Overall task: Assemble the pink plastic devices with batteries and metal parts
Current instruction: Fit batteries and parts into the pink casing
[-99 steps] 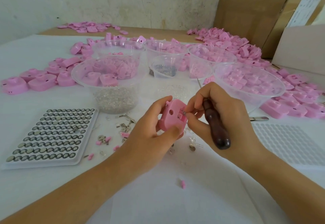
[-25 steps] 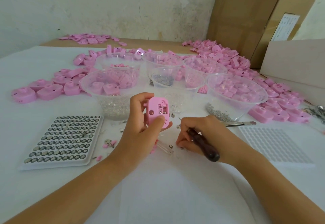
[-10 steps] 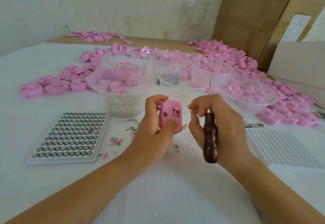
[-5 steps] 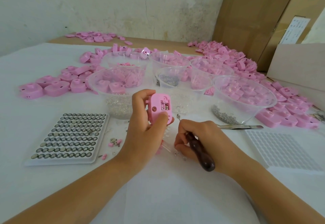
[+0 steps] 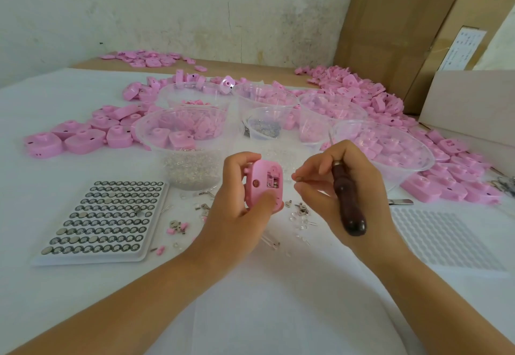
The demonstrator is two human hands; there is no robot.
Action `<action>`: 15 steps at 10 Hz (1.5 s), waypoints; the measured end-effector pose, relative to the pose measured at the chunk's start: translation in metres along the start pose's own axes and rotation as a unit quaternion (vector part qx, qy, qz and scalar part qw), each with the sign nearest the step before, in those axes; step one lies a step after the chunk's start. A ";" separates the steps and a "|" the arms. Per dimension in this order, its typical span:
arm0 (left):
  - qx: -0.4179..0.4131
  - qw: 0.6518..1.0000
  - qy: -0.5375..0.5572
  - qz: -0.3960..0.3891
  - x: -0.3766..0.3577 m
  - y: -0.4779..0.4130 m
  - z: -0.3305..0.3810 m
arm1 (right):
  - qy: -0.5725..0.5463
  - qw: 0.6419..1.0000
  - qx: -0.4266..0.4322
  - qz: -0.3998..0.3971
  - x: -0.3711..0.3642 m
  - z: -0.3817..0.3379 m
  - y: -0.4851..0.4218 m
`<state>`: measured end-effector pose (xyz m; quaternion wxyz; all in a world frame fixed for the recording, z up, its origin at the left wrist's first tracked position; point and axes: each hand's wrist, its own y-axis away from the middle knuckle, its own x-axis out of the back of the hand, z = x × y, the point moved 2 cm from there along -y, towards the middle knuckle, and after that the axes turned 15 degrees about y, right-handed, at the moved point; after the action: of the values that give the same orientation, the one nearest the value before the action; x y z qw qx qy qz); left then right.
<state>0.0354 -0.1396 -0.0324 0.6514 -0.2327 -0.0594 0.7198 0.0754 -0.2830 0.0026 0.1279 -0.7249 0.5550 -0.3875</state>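
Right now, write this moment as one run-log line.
left hand: holds pink device | right hand: pinches small part, wooden-handled tool in palm | part not yet inserted

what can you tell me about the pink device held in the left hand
The pink device is a rounded plastic shell held upright. Facing the camera are a small round hole and a rectangular recess with metal-looking parts. The left hand grips it, fingers behind, thumb across its lower front. The right hand, holding a wooden-handled tool, is close but apart.
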 end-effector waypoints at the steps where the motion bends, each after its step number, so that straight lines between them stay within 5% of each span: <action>1: 0.014 1.000 -0.018 -0.007 0.000 0.000 -0.003 | 0.002 1.000 -0.016 -0.001 -0.002 -0.001 -0.001; 3: 0.021 0.999 -0.027 -0.011 -0.002 -0.001 -0.004 | 0.027 0.999 -0.023 -0.018 -0.008 -0.001 0.003; 4: 0.017 0.999 -0.030 -0.010 -0.003 -0.001 -0.002 | 0.127 0.991 0.012 -0.029 -0.011 -0.004 0.002; 6: -0.007 0.998 -0.059 -0.027 -0.005 0.002 0.002 | 0.100 0.994 0.047 -0.013 -0.011 -0.011 0.006; 9: 0.019 1.000 -0.006 -0.017 -0.004 0.000 0.001 | 0.305 0.936 0.168 0.040 -0.016 -0.008 0.011; 11: 0.073 0.994 0.069 0.049 -0.001 -0.003 0.004 | 0.212 0.967 0.125 0.064 -0.008 -0.013 0.009; 13: 0.107 0.991 0.067 0.036 0.004 -0.005 0.005 | 0.137 0.989 0.041 0.026 -0.004 -0.004 0.007; 15: 0.159 0.985 0.067 -0.020 0.012 -0.012 0.011 | 0.109 0.988 0.097 -0.051 0.001 -0.002 0.004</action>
<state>0.0415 -0.1233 -0.0209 0.6968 -0.1728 0.0953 0.6896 0.0712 -0.2850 0.0015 0.1164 -0.6901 0.4877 -0.5219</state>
